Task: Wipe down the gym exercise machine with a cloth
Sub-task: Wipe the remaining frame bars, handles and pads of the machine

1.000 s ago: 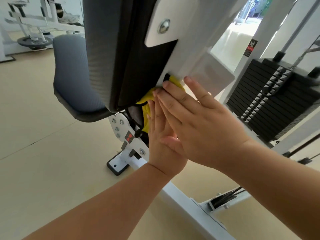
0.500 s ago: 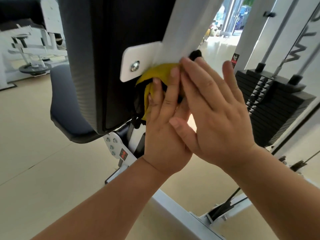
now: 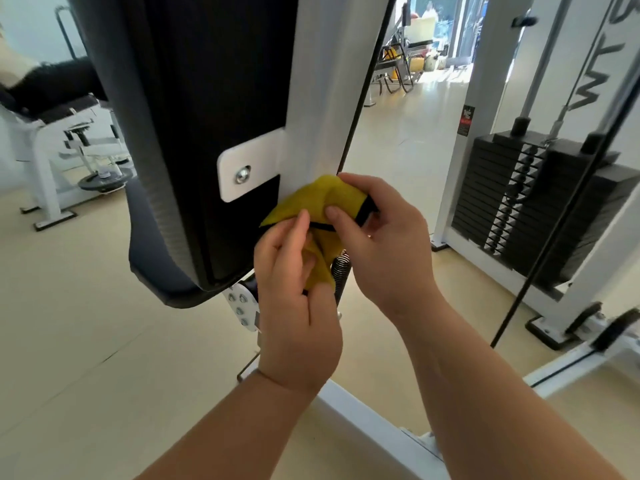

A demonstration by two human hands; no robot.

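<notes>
A yellow cloth (image 3: 323, 199) with a black edge is bunched against the lower end of the machine's white upright post (image 3: 322, 98). My left hand (image 3: 298, 306) pinches the cloth's lower fold between thumb and fingers. My right hand (image 3: 384, 247) grips its upper part, thumb on top, fingers curled behind. The black back pad (image 3: 194, 116) with its white bracket and bolt (image 3: 242, 175) stands just left of the cloth. Part of the cloth is hidden behind my hands.
A grey seat (image 3: 152, 258) sits below the pad. A coil spring (image 3: 340, 275) shows between my hands. The black weight stack (image 3: 540, 206) in a white frame stands at right, with a thin black cable (image 3: 554, 237) running past it. Another white machine (image 3: 59, 140) stands at left.
My hands went from pressing flat on the cloth to curling round it and pinching it. The view has risen along the post.
</notes>
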